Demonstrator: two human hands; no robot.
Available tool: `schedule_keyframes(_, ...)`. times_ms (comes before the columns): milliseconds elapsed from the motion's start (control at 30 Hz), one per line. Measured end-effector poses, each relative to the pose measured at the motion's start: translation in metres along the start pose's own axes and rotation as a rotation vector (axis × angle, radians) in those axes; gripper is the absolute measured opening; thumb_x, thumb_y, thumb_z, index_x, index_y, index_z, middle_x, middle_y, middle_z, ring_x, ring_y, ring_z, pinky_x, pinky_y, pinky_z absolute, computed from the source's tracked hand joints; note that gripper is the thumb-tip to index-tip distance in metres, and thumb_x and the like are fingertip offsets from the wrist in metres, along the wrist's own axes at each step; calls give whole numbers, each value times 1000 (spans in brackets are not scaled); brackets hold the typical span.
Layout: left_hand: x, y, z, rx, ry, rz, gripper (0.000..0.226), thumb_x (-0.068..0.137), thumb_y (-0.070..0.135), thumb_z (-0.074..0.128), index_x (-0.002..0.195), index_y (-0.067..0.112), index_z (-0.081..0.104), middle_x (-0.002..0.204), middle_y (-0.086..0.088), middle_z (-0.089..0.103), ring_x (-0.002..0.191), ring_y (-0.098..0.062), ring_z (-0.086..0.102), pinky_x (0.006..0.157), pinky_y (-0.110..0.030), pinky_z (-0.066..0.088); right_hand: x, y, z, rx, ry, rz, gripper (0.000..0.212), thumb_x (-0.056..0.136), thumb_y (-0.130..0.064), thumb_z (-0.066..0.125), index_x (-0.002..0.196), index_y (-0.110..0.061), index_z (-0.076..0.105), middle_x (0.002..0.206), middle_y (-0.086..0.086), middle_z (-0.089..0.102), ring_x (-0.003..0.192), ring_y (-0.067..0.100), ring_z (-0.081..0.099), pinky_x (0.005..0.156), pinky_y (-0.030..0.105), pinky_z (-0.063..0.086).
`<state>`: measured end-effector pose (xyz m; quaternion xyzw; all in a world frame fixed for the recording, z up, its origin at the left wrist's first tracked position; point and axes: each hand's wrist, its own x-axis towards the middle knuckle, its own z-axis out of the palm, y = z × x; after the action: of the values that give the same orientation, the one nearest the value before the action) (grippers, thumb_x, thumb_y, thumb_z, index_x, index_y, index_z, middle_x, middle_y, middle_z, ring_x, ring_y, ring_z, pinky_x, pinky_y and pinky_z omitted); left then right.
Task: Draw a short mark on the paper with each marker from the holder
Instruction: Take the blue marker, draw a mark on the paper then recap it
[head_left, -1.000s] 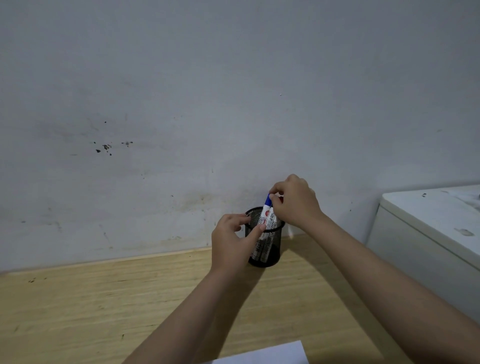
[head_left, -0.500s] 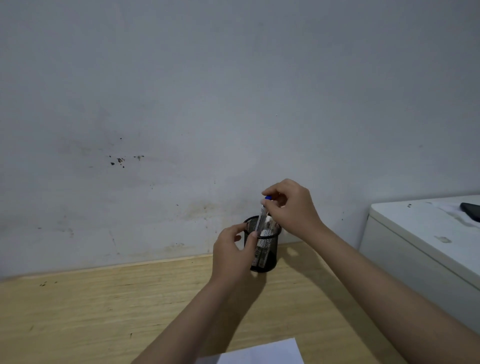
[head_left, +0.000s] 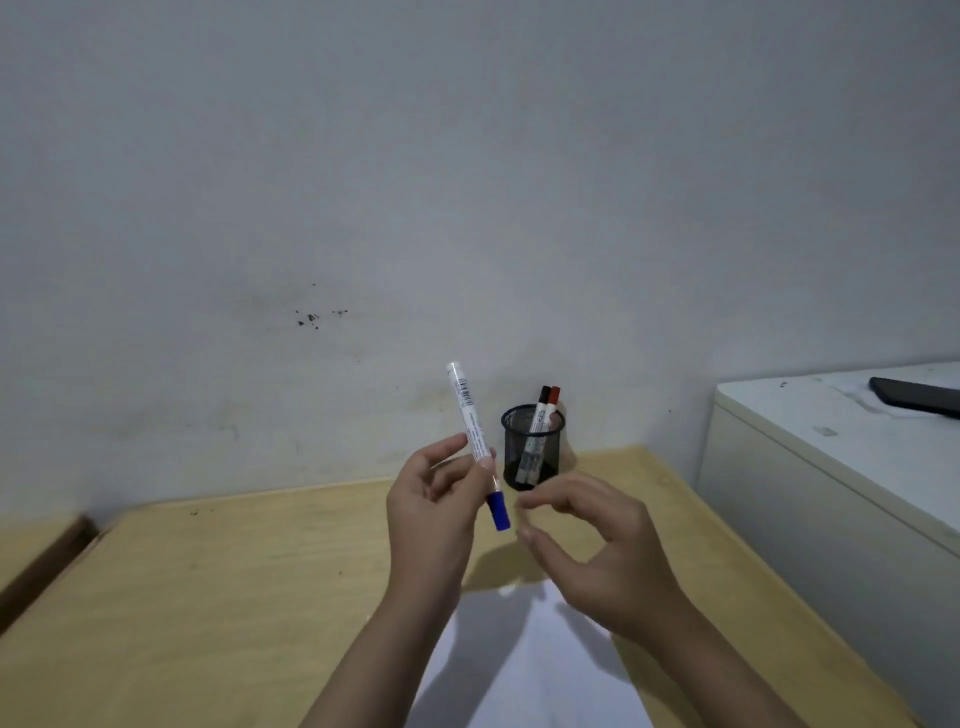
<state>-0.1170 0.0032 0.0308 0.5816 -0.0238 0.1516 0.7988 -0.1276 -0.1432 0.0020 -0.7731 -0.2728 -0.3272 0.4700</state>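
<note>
Wooden desk (head_left: 208, 597) against a stained grey wall (head_left: 363, 182). Left hand (head_left: 434, 514) at centre, fingers pinched on a blue marker (head_left: 474, 441), cap down, barrel tilted toward 11 o'clock. Right hand (head_left: 597, 551) at its 4 o'clock, thumb and fingers curled apart, holding nothing, just beside the cap. Mesh holder (head_left: 532, 449) at 1 o'clock, with black and red markers (head_left: 545, 410) standing inside. Paper (head_left: 524, 670) at 6 o'clock.

blue marker (head_left: 470, 423) barcode and print, unreadable
</note>
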Motion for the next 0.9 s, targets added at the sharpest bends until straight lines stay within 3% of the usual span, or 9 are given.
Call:
schedule_keyframes(133, -45, 2, -28, 165, -70, 84, 18, 78, 6, 68, 93, 14, 73, 73, 3, 72, 65, -7, 62, 59, -22, 52, -27, -27, 16, 203, 193, 326, 11, 79, -24, 72, 90, -22, 71, 79, -3, 69, 73, 6, 65, 64, 19, 52)
schedule_keyframes(233, -76, 0, -43, 238, -100, 94, 16, 74, 4, 72, 85, 16, 75, 81, 3, 76, 73, -7, 68, 65, -19, 54, -40, -52, 31, 291, 208, 491, 4, 82, -20, 68, 80, -18, 71, 60, 10, 58, 55, 9, 51, 52, 20, 43)
schedule_keyframes(300, -94, -2, -52, 276, -105, 102, 16, 72, 4, 74, 82, 16, 74, 84, 3, 76, 79, -9, 69, 68, -17, 52, -50, -63, 38, 349, 194, 569, 18, 84, -23, 66, 71, -11, 66, 50, -1, 49, 49, 10, 43, 49, 22, 38)
schedule_keyframes(433, -117, -2, -68, 281, -62, 85, 17, 70, 2, 76, 79, 17, 72, 80, 3, 75, 75, -7, 67, 68, -17, 53, -60, -77, 41, 470, 266, 679, 32, 85, -21, 65, 75, 9, 58, 48, 3, 45, 44, 13, 41, 46, 22, 39)
schedule_keyframes(533, -129, -4, -79, 244, -42, 65, 18, 67, -2, 76, 77, 12, 73, 74, 0, 73, 64, -8, 60, 61, -16, 50, -65, -83, 38, 540, 337, 722, 31, 86, -20, 65, 76, 9, 58, 45, -6, 48, 41, 9, 42, 44, 23, 41)
schedule_keyframes(633, -133, -5, -82, 246, -18, 81, 14, 68, -1, 75, 75, 11, 75, 72, -7, 73, 62, -10, 58, 59, -17, 48, -71, -91, 39, 591, 270, 760, 25, 85, -24, 64, 75, -1, 60, 45, -7, 48, 40, 10, 41, 41, 22, 39)
schedule_keyframes(733, -136, -8, -83, 382, -29, 206, 9, 75, 8, 73, 81, 16, 75, 75, -6, 73, 67, -10, 64, 63, -20, 50, -77, -97, 45, 593, 162, 778, 20, 84, -25, 64, 74, -8, 62, 46, -5, 51, 39, 12, 40, 40, 25, 38)
schedule_keyframes(833, -137, -12, -84, 782, -94, 557, 12, 85, 18, 60, 90, 12, 70, 74, 4, 67, 66, -5, 59, 62, -15, 46, -78, -98, 47, 633, 155, 776, 27, 78, -32, 66, 76, -6, 61, 47, -3, 54, 38, 12, 42, 40, 26, 39)
schedule_keyframes(900, -136, -14, -85, 843, -115, 590, 15, 88, 20, 53, 86, 13, 66, 68, 5, 61, 61, -6, 53, 57, -19, 43, -76, -97, 47, 652, 144, 752, 32, 72, -37, 66, 75, -5, 60, 50, 1, 53, 39, 12, 43, 40, 25, 40)
